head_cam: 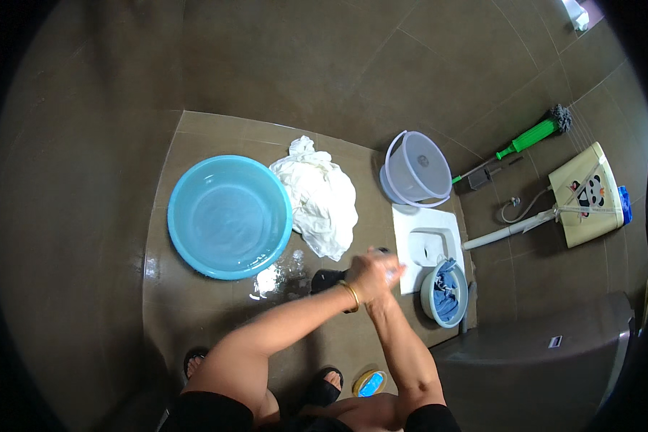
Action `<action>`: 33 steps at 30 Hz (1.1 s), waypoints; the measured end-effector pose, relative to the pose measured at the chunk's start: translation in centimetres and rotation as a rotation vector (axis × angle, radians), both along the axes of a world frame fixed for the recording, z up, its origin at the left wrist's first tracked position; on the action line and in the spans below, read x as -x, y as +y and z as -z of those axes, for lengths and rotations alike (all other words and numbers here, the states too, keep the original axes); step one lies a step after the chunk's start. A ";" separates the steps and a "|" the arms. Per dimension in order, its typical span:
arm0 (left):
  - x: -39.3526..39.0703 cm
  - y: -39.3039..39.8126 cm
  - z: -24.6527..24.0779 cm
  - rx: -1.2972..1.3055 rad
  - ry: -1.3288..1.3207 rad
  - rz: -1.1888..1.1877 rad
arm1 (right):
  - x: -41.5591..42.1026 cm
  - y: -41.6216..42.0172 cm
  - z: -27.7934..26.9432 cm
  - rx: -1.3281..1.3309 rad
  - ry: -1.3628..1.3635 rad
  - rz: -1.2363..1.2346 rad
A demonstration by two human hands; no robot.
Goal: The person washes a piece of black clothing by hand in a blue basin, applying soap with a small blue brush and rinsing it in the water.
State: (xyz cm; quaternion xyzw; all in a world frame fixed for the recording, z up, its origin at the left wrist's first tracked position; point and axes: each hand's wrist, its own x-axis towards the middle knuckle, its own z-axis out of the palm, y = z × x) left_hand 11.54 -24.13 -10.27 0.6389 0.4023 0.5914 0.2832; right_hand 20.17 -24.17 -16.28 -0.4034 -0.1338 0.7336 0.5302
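Note:
My left hand (364, 274), with a gold-coloured bangle at the wrist, is pressed together with my right hand (382, 291) above the tiled floor. Both are blurred, and whether anything lies between the palms is hidden. A dark object (326, 281) shows partly behind the left hand and wrist. Up and left of the hands, a heap of wet white cloth (324, 202) lies on the floor. It touches or nearly touches a round blue plastic basin (227, 216) holding shallow water. A small pale bucket (463, 308) with blue cloth inside is to the right.
A squat toilet pan (404, 243) lies right of the hands, with a lilac bucket (424, 167) beyond it. A green-handled brush (532, 135) and a cistern (572, 216) are on the wall. Near my feet is a yellow bowl (358, 386) holding a blue item. The floor has wet patches.

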 end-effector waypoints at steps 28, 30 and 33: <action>5.0 3.3 5.3 0.252 0.306 -0.106 | 5.5 0.6 -3.5 0.147 -0.148 0.128; 2.5 1.4 4.8 -0.061 0.292 -0.066 | 1.0 1.0 -0.9 0.134 -0.278 0.094; 0.4 -2.7 -0.1 -0.211 0.059 0.195 | -3.1 2.5 1.7 0.022 0.133 0.000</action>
